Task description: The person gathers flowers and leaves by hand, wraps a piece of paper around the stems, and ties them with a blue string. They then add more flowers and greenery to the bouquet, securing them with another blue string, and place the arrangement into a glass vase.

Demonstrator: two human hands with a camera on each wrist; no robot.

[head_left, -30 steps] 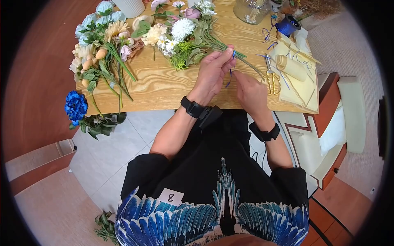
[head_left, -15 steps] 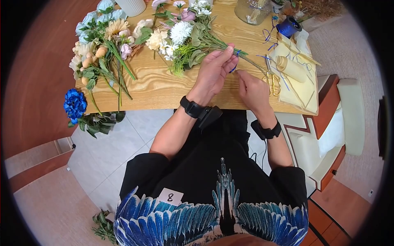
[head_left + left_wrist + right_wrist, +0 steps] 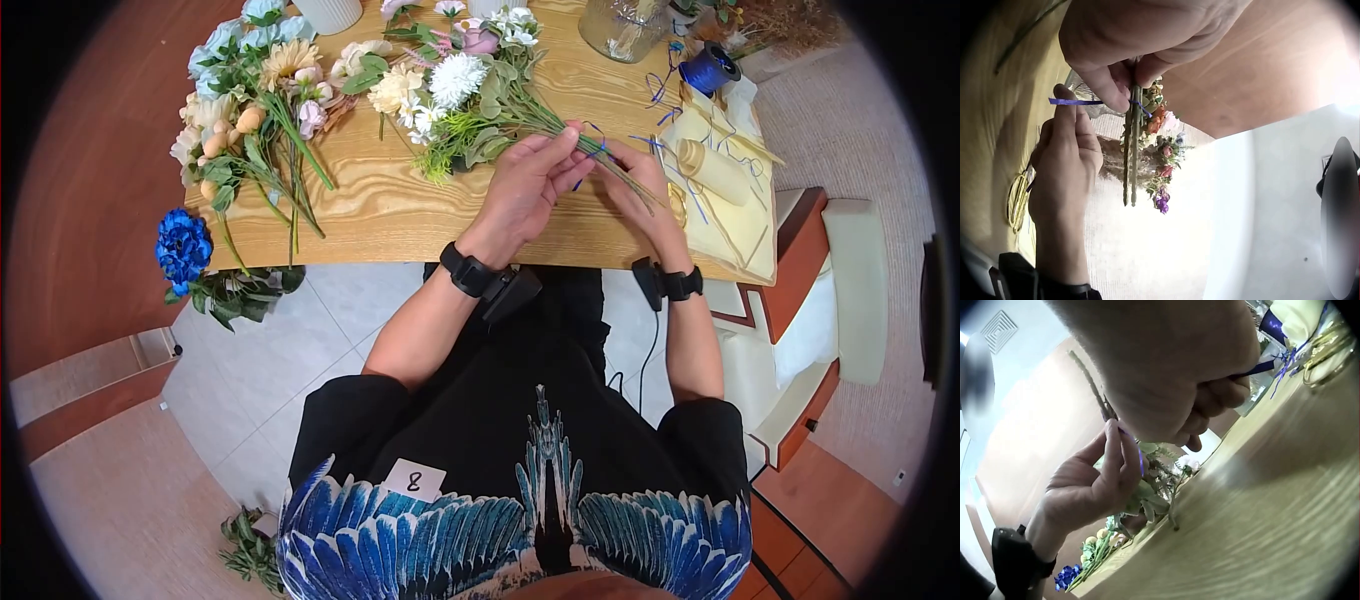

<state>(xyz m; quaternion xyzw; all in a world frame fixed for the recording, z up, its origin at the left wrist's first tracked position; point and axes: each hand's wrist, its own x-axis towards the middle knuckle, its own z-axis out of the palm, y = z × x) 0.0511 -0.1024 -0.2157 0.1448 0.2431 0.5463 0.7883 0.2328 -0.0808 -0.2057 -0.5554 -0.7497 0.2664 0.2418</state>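
Observation:
My left hand (image 3: 525, 180) pinches a bouquet's green stems (image 3: 1134, 150) between thumb and fingers, just below its leaves. The flower heads, among them a white chrysanthemum (image 3: 458, 80), lean to the left over the table. Blue ribbon (image 3: 1075, 102) is looped around the stems beside my left fingertips. On the other side of the stems, my right hand (image 3: 640, 190) has its fingers curled and grips the ribbon, a short tail of which sticks out past the index finger in the left wrist view. The stem ends overlap my right hand in the head view.
Loose flowers (image 3: 270, 130) lie at the table's left, with a blue flower (image 3: 183, 250) at the edge. To the right are gold-handled scissors (image 3: 1329, 356), rolled cream paper (image 3: 715, 170) and a blue ribbon spool (image 3: 710, 68). A glass vase (image 3: 620, 30) stands at the back.
My right hand has moved from below the stems up and to the right, beside the stem ends. The ribbon has shifted with it. My left hand keeps its hold on the bouquet.

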